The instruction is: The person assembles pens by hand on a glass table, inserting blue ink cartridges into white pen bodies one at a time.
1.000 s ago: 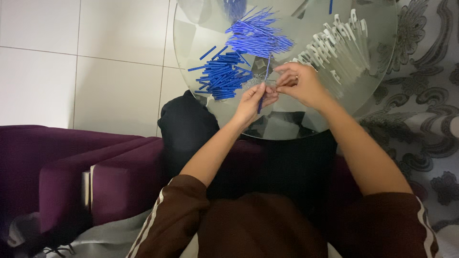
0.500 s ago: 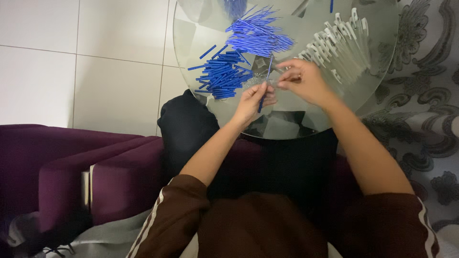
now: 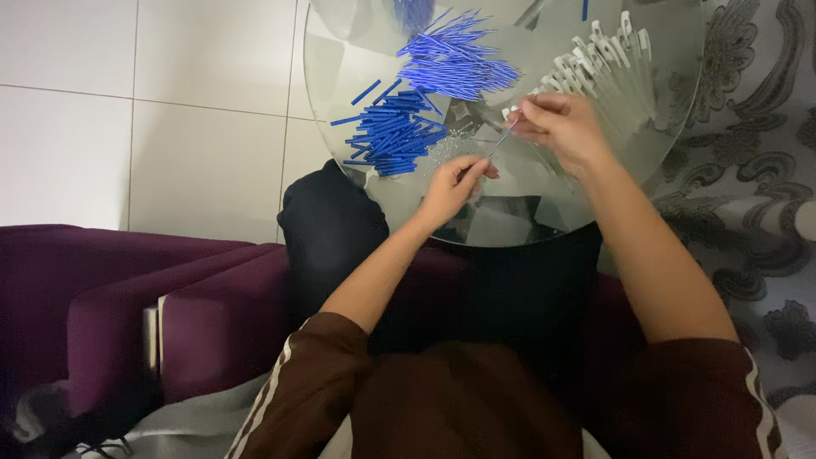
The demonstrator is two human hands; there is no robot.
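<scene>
Hands drawn apart — left hand (image 3: 450,183) | right hand (image 3: 557,127) | fingers pinching thin rod (image 3: 503,140) ends

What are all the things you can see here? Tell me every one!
glass table: one, clear and round, top of the view
short blue sticks: a big pile, blue, left part of the table
long blue sticks: a heap, blue, behind the short ones
white plastic pieces: a row, too many to count, white, right part of the table
thin rod: one, silvery grey, held between both hands
sofa: one, purple, lower left
floor tiles: white, left
carpet: grey with a swirl pattern, right
left hand: fingers pinching the rod's lower end
right hand: fingers pinching the rod's upper end
sleeves: two, brown with white stripes, bottom
</scene>
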